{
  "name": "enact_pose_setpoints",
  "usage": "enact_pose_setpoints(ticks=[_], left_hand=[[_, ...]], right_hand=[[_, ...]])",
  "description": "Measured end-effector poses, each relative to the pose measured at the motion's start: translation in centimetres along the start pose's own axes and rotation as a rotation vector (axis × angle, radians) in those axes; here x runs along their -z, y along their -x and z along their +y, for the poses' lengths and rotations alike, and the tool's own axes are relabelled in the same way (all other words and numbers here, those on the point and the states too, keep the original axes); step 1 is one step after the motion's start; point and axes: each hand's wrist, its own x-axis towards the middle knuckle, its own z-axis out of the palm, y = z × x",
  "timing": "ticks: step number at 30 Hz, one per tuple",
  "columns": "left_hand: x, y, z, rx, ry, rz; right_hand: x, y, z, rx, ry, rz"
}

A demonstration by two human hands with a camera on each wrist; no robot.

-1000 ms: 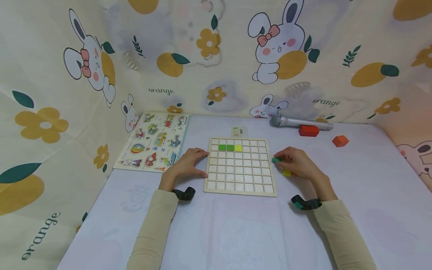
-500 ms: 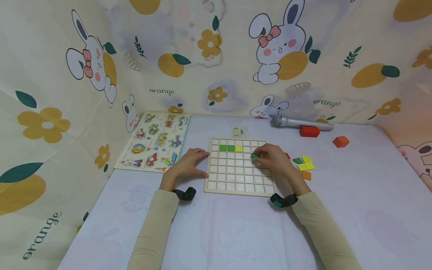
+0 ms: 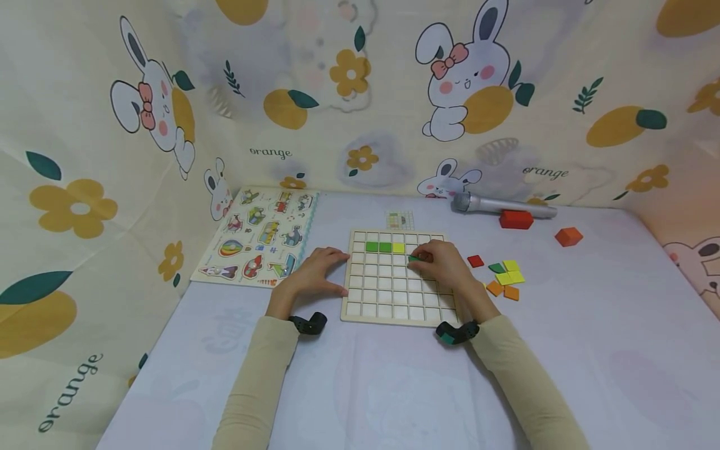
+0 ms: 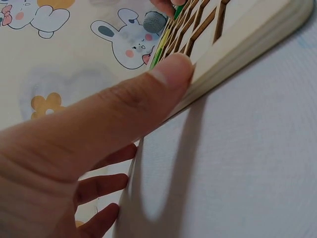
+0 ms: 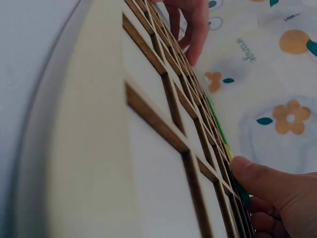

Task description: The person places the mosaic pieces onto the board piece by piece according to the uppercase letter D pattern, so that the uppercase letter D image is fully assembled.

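A wooden grid board lies flat on the table, with two green tiles and a yellow tile side by side in its second row. My right hand is over the upper right of the board and pinches a dark green tile between thumb and fingers. In the right wrist view that green tile is right at the grid's dividers, partly hidden by the thumb. My left hand rests at the board's left edge, fingers spread; its thumb touches the rim in the left wrist view.
Right of the board lie a red tile, a green piece, yellow tiles and orange tiles. Behind are a small pattern card, a microphone and red blocks. A picture puzzle board lies at left.
My right hand has moved left from the loose tiles to over the board, carrying the green tile, which uncovers the pieces at right. The left hand stays at the board's edge.
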Motion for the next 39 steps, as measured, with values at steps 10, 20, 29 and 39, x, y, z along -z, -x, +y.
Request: enact_pose_setpoints(ticks=[10,20,29,39], left_hand=[[-0.2,-0.1,-0.1,0.021,0.011,0.007],[-0.2,-0.2,-0.1,0.031,-0.001,0.007],[-0.2,-0.1,-0.1,0.014,0.007,0.005],[-0.1,-0.1,0.0,0.02,0.014,-0.001]], right_hand=[[-0.5,-0.3,0.0,-0.027,-0.036,0.051],[-0.1,-0.1,0.1,-0.038,-0.082,0.025],[2.2,1.1,1.5,-0.087,-0.061,0.053],[5.1,3.9,4.4,-0.173,0.076,0.128]])
